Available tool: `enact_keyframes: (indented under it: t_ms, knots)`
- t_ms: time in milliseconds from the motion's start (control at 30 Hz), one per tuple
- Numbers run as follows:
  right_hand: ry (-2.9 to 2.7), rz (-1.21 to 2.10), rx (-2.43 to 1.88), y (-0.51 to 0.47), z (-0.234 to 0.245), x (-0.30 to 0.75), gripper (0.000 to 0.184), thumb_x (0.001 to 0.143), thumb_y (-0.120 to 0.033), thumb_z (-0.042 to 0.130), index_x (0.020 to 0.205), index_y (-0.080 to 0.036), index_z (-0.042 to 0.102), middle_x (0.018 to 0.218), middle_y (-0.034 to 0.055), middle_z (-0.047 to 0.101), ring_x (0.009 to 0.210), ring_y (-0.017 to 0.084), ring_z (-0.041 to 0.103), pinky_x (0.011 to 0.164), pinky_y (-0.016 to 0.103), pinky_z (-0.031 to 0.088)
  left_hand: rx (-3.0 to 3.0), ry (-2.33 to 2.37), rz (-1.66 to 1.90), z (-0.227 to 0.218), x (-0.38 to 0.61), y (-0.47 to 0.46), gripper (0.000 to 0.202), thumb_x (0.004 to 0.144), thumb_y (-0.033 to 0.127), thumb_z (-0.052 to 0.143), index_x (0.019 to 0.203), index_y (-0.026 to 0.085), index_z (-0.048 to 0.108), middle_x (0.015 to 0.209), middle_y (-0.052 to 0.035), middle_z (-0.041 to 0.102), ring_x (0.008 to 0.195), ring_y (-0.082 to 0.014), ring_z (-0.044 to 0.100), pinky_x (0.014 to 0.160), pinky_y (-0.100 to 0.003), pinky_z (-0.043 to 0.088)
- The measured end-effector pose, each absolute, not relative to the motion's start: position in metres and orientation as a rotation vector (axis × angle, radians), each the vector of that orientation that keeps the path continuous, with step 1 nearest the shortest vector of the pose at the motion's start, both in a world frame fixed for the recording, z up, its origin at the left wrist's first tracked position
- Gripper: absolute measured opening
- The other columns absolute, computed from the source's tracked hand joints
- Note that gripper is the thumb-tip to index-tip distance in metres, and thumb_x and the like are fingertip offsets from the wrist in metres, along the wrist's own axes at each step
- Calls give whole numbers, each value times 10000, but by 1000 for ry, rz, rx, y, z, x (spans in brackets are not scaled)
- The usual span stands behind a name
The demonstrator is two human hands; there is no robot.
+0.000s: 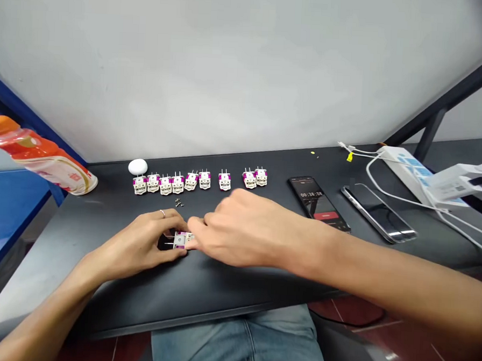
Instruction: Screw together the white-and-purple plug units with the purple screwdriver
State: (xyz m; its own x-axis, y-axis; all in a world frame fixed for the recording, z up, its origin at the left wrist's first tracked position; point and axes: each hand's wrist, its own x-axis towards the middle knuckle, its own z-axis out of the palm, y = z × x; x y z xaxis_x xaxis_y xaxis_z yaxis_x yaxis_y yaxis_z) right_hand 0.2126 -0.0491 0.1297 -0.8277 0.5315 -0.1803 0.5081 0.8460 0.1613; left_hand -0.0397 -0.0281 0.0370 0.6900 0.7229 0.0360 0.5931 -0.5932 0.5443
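Note:
Low over the near part of the desk, my left hand [155, 238] grips a small white and purple electrical plug [180, 240] between thumb and fingers. The plug lies on its side with its metal pins pointing left, toward my palm. My right hand [238, 229] is closed at the plug's right end, its thumb and curled fingers pressing there and covering that part. Several small brass-coloured pieces [178, 203], perhaps screws, lie just beyond my left hand. Behind them stands a row of similar white and purple plugs [178, 183], pins up.
A white rounded case [137, 167] and an orange-capped bottle [40, 156] stand at the left. To the right lie a phone showing a timer [318, 203], a second phone [379, 213] and a white power strip [419, 176] with cables. A wall backs the desk [203, 291].

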Motion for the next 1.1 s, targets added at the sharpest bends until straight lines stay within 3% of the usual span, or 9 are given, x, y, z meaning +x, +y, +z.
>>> enact_keyframes:
  t_ms: [100,200,300,367,500,633,733,833,1100]
  knots:
    - [2960,132,800,-54,107,235,234,1186,-209,451,1176,-148,676,997,72,765,784,197,683,570,360,325,2341,1047,427,32,-36,-29,199,938,302,772,1123,236,802,1087,-31,796,866,-187,732,768,-272,585]
    - [2988,195,871,-59,84,252,238,1173,-181,469,1018,-167,650,879,44,716,662,176,591,551,352,279,2286,1056,537,30,-29,-34,261,862,232,781,1117,235,834,1065,-21,786,794,-153,699,746,-259,585]
    - [3032,343,1015,-60,63,263,517,1238,-429,296,924,-197,636,664,4,606,498,177,426,512,359,142,2204,1024,598,28,-20,-39,281,812,168,778,1074,220,865,1030,-19,778,753,-129,680,721,-243,586]
    - [3127,246,1042,-60,53,267,521,1237,-463,291,972,-191,647,728,11,649,518,170,454,510,342,182,2153,1028,605,26,-18,-40,260,820,169,793,1062,211,879,1014,-20,796,760,-129,693,724,-238,593]
    - [3310,-33,1069,-59,33,273,364,1228,-333,353,1098,-171,651,934,44,706,626,151,578,553,300,374,2000,1091,535,21,-25,-38,285,865,280,875,1143,221,893,1007,-15,866,800,-159,768,767,-248,646]
    - [3473,-150,1202,-62,5,275,340,1231,-343,389,1109,-185,664,928,43,743,668,147,653,612,277,487,1855,1083,450,16,-37,-37,387,915,410,893,1250,218,871,1165,-57,889,1014,-237,843,962,-321,700]
    - [3615,-55,1205,-67,-9,277,227,1206,-294,486,1131,-185,671,861,22,757,682,153,695,611,272,506,1828,1036,425,14,-42,-37,372,955,425,872,1257,209,858,1241,-81,876,1134,-263,835,1069,-362,681]
    - [3700,-13,1235,-70,-10,280,98,1166,-196,556,1180,-180,652,867,8,757,677,133,692,622,252,525,1801,1021,418,14,-42,-37,359,964,407,869,1255,197,850,1241,-87,874,1131,-259,831,1066,-356,679]
    - [3738,-60,1163,-66,-9,277,95,1170,-191,544,1204,-185,633,866,-4,727,680,123,672,616,243,529,1798,1028,395,15,-41,-36,341,978,379,858,1259,187,849,1247,-89,872,1126,-251,827,1042,-337,672]
